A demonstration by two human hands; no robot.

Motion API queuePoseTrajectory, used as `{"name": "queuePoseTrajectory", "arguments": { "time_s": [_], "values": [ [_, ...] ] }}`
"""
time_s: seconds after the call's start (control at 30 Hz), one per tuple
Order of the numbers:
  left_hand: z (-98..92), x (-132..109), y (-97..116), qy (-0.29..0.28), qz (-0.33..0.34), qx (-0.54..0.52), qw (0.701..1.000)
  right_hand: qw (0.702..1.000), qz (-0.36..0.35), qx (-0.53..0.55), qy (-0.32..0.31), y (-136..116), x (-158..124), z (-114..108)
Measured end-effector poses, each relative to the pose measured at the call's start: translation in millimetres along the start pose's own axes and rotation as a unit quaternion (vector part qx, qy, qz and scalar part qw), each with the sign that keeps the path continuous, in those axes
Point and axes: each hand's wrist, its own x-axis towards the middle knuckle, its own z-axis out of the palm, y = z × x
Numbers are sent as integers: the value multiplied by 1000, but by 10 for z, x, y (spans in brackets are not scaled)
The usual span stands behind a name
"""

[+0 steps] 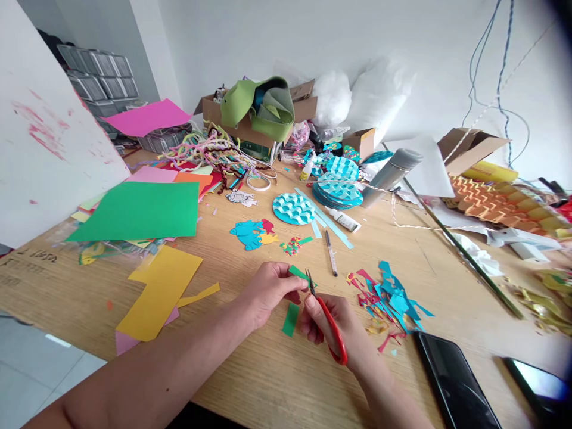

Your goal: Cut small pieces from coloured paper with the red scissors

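Observation:
Between the thumb and fingers of my left hand point(272, 292) is a small green paper strip point(298, 273). My right hand point(333, 325) is closed on red-handled scissors point(333, 333), whose blades point up and meet the right end of the strip. Another green paper piece point(291, 319) lies on the table just below my hands. Beyond them sits a little pile of red, yellow and green paper bits point(292, 245). Blue, red and yellow fish cutouts point(248, 233) lie next to that pile. A pen point(331, 253) rests to the right.
Blue and red paper scraps point(395, 295) lie right of my hands, near a black phone point(453, 378). Green paper point(147, 208) and yellow paper point(163, 292) lie left. Further back are a blue wavy-paper disc point(294, 209), a glue bottle point(344, 219) and a grey thermos point(393, 173).

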Motion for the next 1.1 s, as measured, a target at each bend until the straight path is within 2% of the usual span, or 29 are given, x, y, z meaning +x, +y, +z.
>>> {"name": "queuePoseTrajectory", "arguments": {
  "time_s": [0.37, 0.63, 0.83, 1.1],
  "values": [
    [-5, 10, -2, 15, 3, 5, 1000, 1000, 26, 10, 7, -4, 0, 16],
    [3, -2, 1, -10, 0, 12, 1000, 1000, 24, 5, 10, -25, 8, 21],
    [2, 1, -1, 12, 6, 8, 1000, 1000, 20, -5, 10, -4, -1, 12],
    [9, -4, 26, 4, 3, 15, 1000, 1000, 8, -14, 9, -4, -11, 13]
  ]
}}
